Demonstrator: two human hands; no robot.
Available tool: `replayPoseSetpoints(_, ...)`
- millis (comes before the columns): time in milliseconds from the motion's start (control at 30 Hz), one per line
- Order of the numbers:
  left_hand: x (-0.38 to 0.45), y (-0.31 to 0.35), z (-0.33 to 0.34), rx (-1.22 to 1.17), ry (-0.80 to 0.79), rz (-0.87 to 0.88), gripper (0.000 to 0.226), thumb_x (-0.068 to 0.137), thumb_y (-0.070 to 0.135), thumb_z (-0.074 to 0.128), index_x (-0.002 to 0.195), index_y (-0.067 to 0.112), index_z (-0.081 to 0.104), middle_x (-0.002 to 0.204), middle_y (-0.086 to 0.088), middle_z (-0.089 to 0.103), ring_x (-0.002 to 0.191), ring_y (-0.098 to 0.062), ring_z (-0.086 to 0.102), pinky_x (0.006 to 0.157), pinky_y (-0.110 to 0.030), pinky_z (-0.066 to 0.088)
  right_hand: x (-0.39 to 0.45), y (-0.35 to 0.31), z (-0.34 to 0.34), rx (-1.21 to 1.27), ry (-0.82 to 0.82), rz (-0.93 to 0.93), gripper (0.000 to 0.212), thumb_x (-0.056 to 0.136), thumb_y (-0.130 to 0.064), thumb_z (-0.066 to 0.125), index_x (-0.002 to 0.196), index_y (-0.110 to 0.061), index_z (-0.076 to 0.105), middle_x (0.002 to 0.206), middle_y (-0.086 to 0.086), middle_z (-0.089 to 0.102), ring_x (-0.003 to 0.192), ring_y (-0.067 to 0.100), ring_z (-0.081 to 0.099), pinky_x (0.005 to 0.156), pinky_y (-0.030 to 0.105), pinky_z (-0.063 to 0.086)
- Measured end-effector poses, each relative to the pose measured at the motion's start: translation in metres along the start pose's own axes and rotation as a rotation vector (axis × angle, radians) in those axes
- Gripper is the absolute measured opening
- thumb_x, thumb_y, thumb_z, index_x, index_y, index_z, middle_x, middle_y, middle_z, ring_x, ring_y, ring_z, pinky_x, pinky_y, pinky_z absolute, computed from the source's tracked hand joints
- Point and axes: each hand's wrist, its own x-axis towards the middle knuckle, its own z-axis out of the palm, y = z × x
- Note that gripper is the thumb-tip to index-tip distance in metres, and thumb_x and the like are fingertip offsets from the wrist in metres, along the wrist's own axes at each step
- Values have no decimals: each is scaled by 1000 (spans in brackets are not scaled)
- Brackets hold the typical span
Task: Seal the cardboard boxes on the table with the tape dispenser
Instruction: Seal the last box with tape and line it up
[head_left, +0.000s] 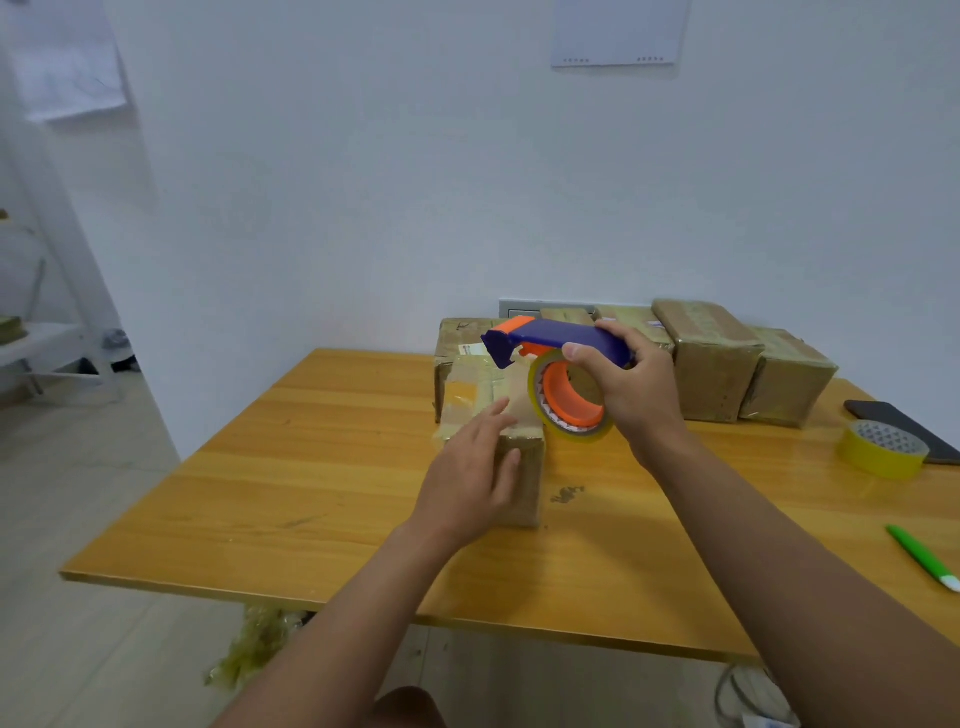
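Observation:
A small cardboard box (478, 387) stands near the middle of the wooden table (322, 467), its top partly covered in tape. My left hand (472, 478) lies flat on the box's near top corner, fingers straight. My right hand (631, 387) grips the handle of a blue and orange tape dispenser (550, 340) with a yellowish tape roll (569, 400), held just above the box's right side. A strip of tape runs from the roll onto the box top.
Several taped cardboard boxes (717, 358) line the wall at the back right. A spare yellow tape roll (883, 448) and a dark phone (904, 423) lie at the right, with a green pen (922, 557) nearer. Crumpled tape (254, 644) lies on the floor.

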Motion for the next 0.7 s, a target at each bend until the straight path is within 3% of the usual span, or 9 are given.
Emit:
replayPoseSetpoints(100, -4, -8, -7, -26, 151, -6, 22, 95, 20, 54, 112, 10, 64, 134, -2, 59, 124, -14, 52, 98, -24, 42, 3, -5, 18, 3, -8, -34, 45, 81, -34, 78, 120, -23, 60, 110, -5, 60, 98, 8, 58, 76, 18, 50)
replayPoseSetpoints(200, -8, -29, -15, 11, 255, -72, 28, 97, 29, 51, 110, 10, 68, 120, -1, 64, 113, -10, 55, 96, -22, 41, 2, -3, 34, 6, -53, -16, 48, 77, -37, 80, 119, -20, 62, 107, -5, 61, 94, 6, 59, 74, 18, 48)
replayPoseSetpoints(333, -12, -55, -19, -27, 189, -160, 18, 96, 28, 60, 104, 15, 70, 107, 3, 65, 99, -1, 53, 82, -19, 46, -1, 8, 40, 4, -77, -1, 48, 81, -35, 78, 123, -19, 63, 112, -3, 64, 96, 5, 60, 72, 12, 47)
replayPoseSetpoints(400, -8, -59, -20, -57, 128, -155, 17, 96, 28, 59, 103, 15, 69, 104, 4, 62, 94, -1, 53, 76, -11, 44, 1, 11, 39, -9, -84, -5, 48, 82, -36, 77, 125, -18, 63, 114, -1, 64, 99, 9, 61, 76, 16, 49)
replayPoseSetpoints(567, -8, -70, -25, -148, 31, -154, 21, 94, 32, 60, 108, 19, 68, 110, 9, 58, 101, 4, 53, 78, -6, 41, 1, 13, 37, -12, -98, 0, 52, 83, -37, 75, 129, -18, 60, 117, -2, 62, 101, 8, 60, 77, 18, 50)
replayPoseSetpoints(700, -11, -64, -15, -118, 119, -150, 18, 95, 26, 60, 107, 15, 68, 106, 6, 60, 92, -2, 57, 72, -21, 51, 1, 14, 38, -13, -105, -4, 53, 83, -38, 75, 130, -18, 60, 118, -1, 62, 102, 11, 60, 79, 20, 51)
